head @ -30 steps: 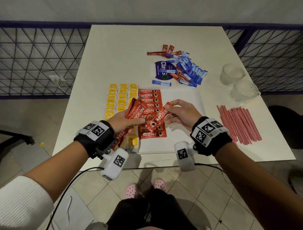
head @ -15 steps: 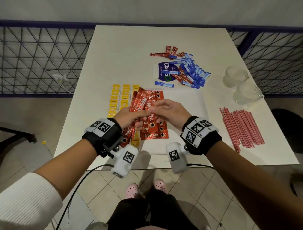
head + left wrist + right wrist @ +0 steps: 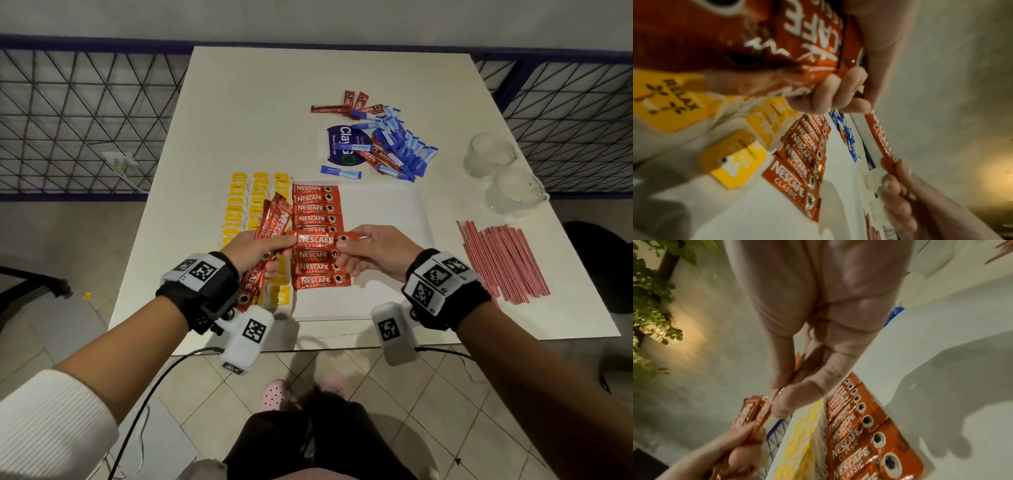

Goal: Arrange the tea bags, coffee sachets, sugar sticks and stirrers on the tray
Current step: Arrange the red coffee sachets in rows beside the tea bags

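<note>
Now single coffee sachet [image 3: 317, 240] held level at frame centre, above red sachet column [image 3: 317, 236] on tray [image 3: 387, 212]. Right hand [image 3: 371, 251] pinches its right end; left hand [image 3: 255, 248] pinches left end while clutching spare bundle [image 3: 270, 222]. Sachet likely light, thin, floppy, slick foil; best gripped at sealed ends.

Nine Nescafé sachets [image 3: 317, 219] lie in a column on one white tray [image 3: 387, 219], and one more sachet [image 3: 318, 240] is held across it between two hands. A bunch of sachets [image 3: 270, 222], too overlapped to count, sits in the left hand. Yellow tea bags [image 3: 258, 198] stand in three columns. Two clear cups [image 3: 489, 154] stand on the worktop. Blue sugar sticks [image 3: 400, 144] and red stirrers [image 3: 503, 260] lie in piles too dense to count.
</note>
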`<state>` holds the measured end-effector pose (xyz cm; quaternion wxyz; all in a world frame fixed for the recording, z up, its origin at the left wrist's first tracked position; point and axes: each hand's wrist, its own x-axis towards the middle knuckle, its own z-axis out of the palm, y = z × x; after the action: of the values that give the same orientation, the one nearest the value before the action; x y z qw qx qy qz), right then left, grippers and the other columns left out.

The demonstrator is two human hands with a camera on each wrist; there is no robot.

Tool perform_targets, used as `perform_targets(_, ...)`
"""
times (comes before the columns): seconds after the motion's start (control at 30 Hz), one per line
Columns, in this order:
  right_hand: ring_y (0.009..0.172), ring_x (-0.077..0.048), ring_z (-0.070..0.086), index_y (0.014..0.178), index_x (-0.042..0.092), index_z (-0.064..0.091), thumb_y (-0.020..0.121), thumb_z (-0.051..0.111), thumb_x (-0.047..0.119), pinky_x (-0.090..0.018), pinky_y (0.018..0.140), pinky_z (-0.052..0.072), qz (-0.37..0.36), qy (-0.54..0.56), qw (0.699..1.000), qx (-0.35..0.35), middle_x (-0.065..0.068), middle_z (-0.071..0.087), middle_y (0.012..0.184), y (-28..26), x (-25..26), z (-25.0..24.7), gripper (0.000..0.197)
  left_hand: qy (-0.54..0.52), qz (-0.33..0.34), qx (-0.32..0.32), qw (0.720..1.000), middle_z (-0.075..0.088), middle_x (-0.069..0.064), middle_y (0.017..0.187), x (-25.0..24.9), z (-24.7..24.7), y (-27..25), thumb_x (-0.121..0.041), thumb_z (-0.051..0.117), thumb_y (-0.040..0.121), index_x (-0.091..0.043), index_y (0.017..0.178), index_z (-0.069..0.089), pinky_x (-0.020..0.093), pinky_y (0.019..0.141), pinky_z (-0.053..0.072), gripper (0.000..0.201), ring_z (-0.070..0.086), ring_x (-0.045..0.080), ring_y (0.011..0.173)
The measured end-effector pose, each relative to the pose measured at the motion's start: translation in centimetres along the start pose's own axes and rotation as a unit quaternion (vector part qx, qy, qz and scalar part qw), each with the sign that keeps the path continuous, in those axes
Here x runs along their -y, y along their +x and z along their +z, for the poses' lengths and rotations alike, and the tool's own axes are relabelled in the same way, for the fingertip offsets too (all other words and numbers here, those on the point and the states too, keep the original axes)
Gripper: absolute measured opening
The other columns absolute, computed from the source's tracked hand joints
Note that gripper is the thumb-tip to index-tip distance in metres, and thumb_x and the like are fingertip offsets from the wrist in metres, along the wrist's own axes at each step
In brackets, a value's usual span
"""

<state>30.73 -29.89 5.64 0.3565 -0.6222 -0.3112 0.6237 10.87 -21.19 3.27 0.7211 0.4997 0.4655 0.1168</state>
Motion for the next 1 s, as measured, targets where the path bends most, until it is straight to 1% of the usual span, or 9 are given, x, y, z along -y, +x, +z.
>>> perform_targets(0.1,0.053,-0.013,0.06,0.082,0.003,0.054,0.093,0.05,0.007,-0.017,0.053,0.053,0.008,0.028,0.999,-0.024,-0.015,0.062,0.075,-0.2,0.0,-0.5,0.013,0.047,-0.026,0.007,0.999,0.049,0.004,0.048,0.6,-0.1,0.2,-0.02,0.066,0.082,-0.008,0.058,0.055,0.022,0.042,0.035,0.029,0.039,0.014,0.036)
perform_targets(0.2,0.059,-0.012,0.053,0.076,0.005,0.06,0.09,0.056,0.008,-0.013,0.053,0.049,0.017,-0.065,0.995,-0.069,-0.008,0.058,0.071,-0.3,-0.9,-0.9,0.014,0.095,-0.037,0.026,0.994,0.044,0.006,0.045,0.6,0.2,0.1,-0.021,0.065,0.084,-0.008,0.057,0.05,0.023,0.043,0.034,0.034,0.037,0.017,0.036)
perform_targets(0.33,0.059,-0.013,0.051,0.079,0.004,0.062,0.085,0.062,0.002,-0.014,0.055,0.048,0.051,-0.094,0.991,-0.079,-0.009,0.056,0.068,-0.8,-2.6,-1.3,0.007,0.167,-0.043,-0.036,0.984,0.047,-0.002,0.045,0.3,0.5,0.0,-0.018,0.065,0.085,-0.01,0.065,0.048,0.019,0.037,0.036,0.028,0.039,0.01,0.033)
perform_targets(0.53,0.06,-0.016,0.055,0.086,0.003,0.058,0.082,0.064,-0.001,-0.019,0.059,0.052,0.121,-0.102,0.985,-0.067,-0.012,0.059,0.073,-0.7,-4.4,-0.3,0.008,0.242,-0.039,-0.028,0.969,0.047,-0.001,0.053,-0.1,1.3,-0.1,-0.018,0.065,0.086,-0.013,0.081,0.055,0.019,0.039,0.035,0.012,0.039,0.009,0.036)
perform_targets(0.63,0.061,-0.017,0.058,0.085,0.004,0.056,0.081,0.066,-0.001,-0.021,0.06,0.055,0.135,-0.086,0.984,-0.083,-0.013,0.062,0.074,-0.3,-4.9,0.1,0.012,0.279,-0.038,-0.028,0.959,0.05,-0.001,0.058,-0.1,1.7,0.1,-0.022,0.066,0.085,-0.017,0.08,0.055,0.02,0.044,0.036,0.013,0.042,0.011,0.044)
perform_targets(0.73,0.061,-0.018,0.06,0.082,0.004,0.055,0.082,0.065,-0.002,-0.021,0.059,0.056,0.15,-0.07,0.981,-0.101,-0.014,0.063,0.074,0.0,-5.1,0.4,0.012,0.34,-0.025,-0.033,0.939,0.056,-0.002,0.069,-0.2,2.2,0.2,-0.028,0.065,0.085,-0.017,0.091,0.056,0.02,0.051,0.039,0.016,0.049,0.011,0.055)
perform_targets(0.87,0.062,-0.017,0.058,0.071,0.005,0.056,0.084,0.063,0.001,-0.024,0.07,0.054,0.168,-0.097,0.976,-0.098,-0.011,0.062,0.069,0.3,-5.1,0.6,0.015,0.407,-0.014,-0.027,0.913,0.059,0.0,0.087,-0.5,2.6,0.1,-0.029,0.063,0.087,-0.018,0.103,0.056,0.017,0.056,0.039,0.021,0.053,0.014,0.074)
perform_targets(0.93,0.063,-0.017,0.059,0.071,0.005,0.057,0.084,0.064,0.005,-0.028,0.076,0.053,0.176,-0.118,0.973,-0.096,-0.01,0.063,0.07,0.3,-5.1,0.7,0.015,0.432,-0.014,-0.018,0.902,0.061,0.002,0.097,-0.6,3.0,0.0,-0.028,0.062,0.088,-0.017,0.111,0.056,0.018,0.067,0.041,0.026,0.054,0.014,0.082)
perform_targets(1.0,0.059,-0.015,0.06,0.073,0.005,0.057,0.085,0.065,0.008,-0.026,0.07,0.055,0.183,-0.127,0.97,-0.099,-0.01,0.064,0.07,0.3,-5.1,0.8,0.015,0.455,-0.013,-0.009,0.891,0.063,0.005,0.11,-0.7,3.3,0.1,-0.028,0.061,0.089,-0.014,0.119,0.056,0.021,0.076,0.041,0.033,0.058,0.018,0.093)
